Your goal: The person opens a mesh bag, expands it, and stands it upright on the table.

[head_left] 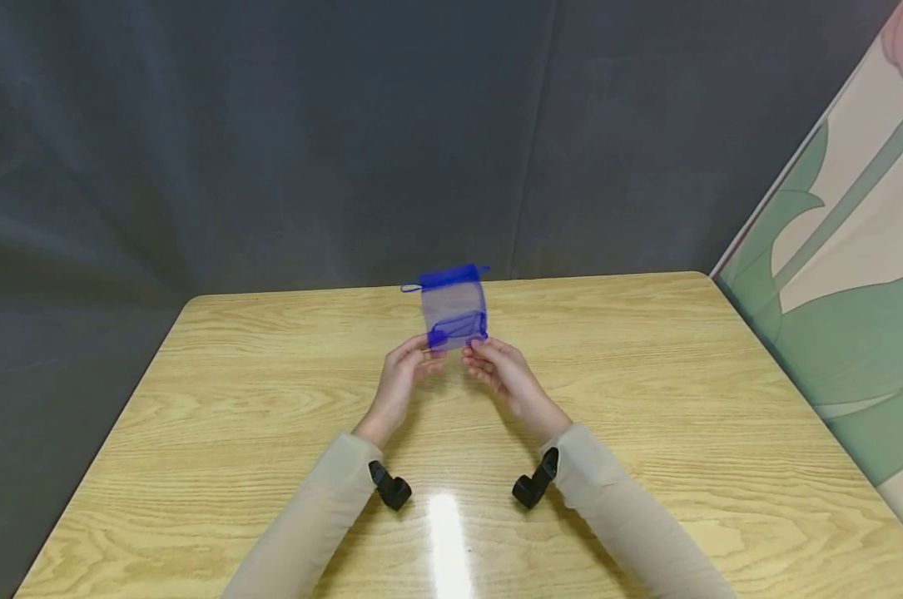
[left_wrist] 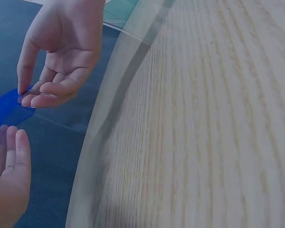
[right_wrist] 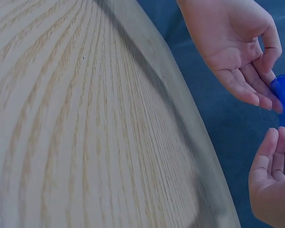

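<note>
Above the far part of the table, around the middle of its width, a small sheer blue pouch [head_left: 452,301] is held up by both hands, its banded end tipped away from the person and its plain end toward them. A thin cord loop [head_left: 411,288] sticks out at the left of the band, and a shorter bit of cord [head_left: 484,269] shows at the right. Across the lower part of the pouch runs a darker blue outline; whether this is a fold or something inside, I cannot tell. The left hand [head_left: 402,378] grasps the near left corner between thumb and fingers, and the right hand [head_left: 507,378] pinches the near right corner, thumb against the forefinger, the other fingers loosely bent. The hands face each other, near but apart, and in both wrist views the blue fabric spans the space between them. Pale beige sleeves cover the forearms [head_left: 309,516], and a small black device [head_left: 389,485] sits at the left cuff, with a matching black mount [head_left: 535,479] at the right. Beneath lies the light wood-grain table [head_left: 234,416], with a bright streak of reflected light near its front. Behind it hangs a dark grey-blue curtain [head_left: 346,141], and along the right side stands a cream panel [head_left: 855,274] patterned with green leaves and a pink flower.
</note>
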Tool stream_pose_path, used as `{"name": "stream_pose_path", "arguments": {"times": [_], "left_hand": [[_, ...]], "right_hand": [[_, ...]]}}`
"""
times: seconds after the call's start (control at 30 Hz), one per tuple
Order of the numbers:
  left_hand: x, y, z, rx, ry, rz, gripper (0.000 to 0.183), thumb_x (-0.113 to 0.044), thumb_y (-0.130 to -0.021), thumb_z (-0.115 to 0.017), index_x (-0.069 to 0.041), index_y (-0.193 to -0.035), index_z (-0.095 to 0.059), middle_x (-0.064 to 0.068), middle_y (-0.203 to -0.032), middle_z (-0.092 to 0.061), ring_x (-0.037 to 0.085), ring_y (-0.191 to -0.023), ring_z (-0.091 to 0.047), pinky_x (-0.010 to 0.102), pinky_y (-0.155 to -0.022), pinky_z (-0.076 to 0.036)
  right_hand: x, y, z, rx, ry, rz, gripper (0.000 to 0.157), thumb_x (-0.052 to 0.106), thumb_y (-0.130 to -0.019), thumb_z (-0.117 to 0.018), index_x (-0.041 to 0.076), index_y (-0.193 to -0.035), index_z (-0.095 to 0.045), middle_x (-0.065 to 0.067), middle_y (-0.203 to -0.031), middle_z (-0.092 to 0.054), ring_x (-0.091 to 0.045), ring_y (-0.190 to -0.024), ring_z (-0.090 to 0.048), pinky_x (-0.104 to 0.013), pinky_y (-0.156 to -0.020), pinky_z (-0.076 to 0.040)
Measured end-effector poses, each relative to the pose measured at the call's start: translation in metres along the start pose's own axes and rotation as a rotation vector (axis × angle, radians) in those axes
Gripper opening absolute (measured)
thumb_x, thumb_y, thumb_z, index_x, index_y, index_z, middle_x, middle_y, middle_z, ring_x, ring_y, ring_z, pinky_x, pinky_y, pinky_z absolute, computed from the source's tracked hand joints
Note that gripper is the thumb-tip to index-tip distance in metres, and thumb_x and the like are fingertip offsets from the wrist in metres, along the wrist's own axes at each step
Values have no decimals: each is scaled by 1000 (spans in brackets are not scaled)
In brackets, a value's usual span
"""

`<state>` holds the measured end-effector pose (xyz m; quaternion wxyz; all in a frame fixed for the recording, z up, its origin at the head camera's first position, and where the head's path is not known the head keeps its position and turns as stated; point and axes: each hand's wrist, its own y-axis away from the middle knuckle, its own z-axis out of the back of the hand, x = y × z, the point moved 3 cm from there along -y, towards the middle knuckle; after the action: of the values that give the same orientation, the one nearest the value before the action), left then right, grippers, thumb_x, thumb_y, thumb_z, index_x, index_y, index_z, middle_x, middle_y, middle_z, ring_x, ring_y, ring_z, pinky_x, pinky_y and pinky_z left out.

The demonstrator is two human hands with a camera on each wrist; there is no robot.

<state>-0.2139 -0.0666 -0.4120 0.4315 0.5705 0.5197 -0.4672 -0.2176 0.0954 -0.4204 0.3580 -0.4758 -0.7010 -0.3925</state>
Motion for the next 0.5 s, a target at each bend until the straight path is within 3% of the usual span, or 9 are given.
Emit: {"name": "stream_pose_path", "arguments": {"times": [0.23,0.5], "left_hand": [[2,-2,1,-24,29,-3,34,-8,-99,-43,16,-121,-53,-6,-89,-66,7,-85,-65,38,-91,-57],[4,-3,0,-41,-13,-1,29,-1,-96,-50,15,-119,-56,-3,-91,-67,3,-78,-64,42,-90,-56]], "right_hand": [[0,2,1,30,-54,-5,25,5,-101,-40,13,-88,-60,6,-79,-69,-5,-75,-66,-15,-73,-56],[0,2,3,28,-105,-19,14,3,-101,-36,4,-103,-50,2,-83,-72,-8,-81,-70,-16,-80,-57]]}}
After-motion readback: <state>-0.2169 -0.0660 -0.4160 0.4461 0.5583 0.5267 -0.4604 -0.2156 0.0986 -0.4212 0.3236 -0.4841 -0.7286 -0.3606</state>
